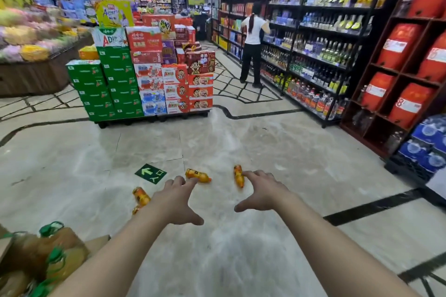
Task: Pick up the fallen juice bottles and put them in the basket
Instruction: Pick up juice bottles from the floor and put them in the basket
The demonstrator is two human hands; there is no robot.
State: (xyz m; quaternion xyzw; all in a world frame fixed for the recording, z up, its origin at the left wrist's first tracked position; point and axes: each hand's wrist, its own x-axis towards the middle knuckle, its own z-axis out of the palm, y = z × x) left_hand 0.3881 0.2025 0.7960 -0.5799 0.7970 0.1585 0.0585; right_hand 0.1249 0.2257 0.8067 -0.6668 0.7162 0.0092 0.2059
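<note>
Several small orange juice bottles lie on the shop floor. One bottle (198, 175) lies just beyond the fingertips of my left hand (172, 201). Another bottle (238, 176) lies beside the fingers of my right hand (263, 190). A third bottle (141, 196) lies to the left of my left wrist, and part of a fourth (135, 210) peeks out from under that forearm. Both hands reach forward above the floor with fingers spread and hold nothing. No basket is in view.
A cardboard box (70, 241) of green-capped bottles sits at the lower left. A pallet of stacked drink cartons (144, 84) stands ahead. Bottle shelves (313, 55) line the right, where a person (253, 48) stands. A green arrow sticker (150, 173) marks the floor.
</note>
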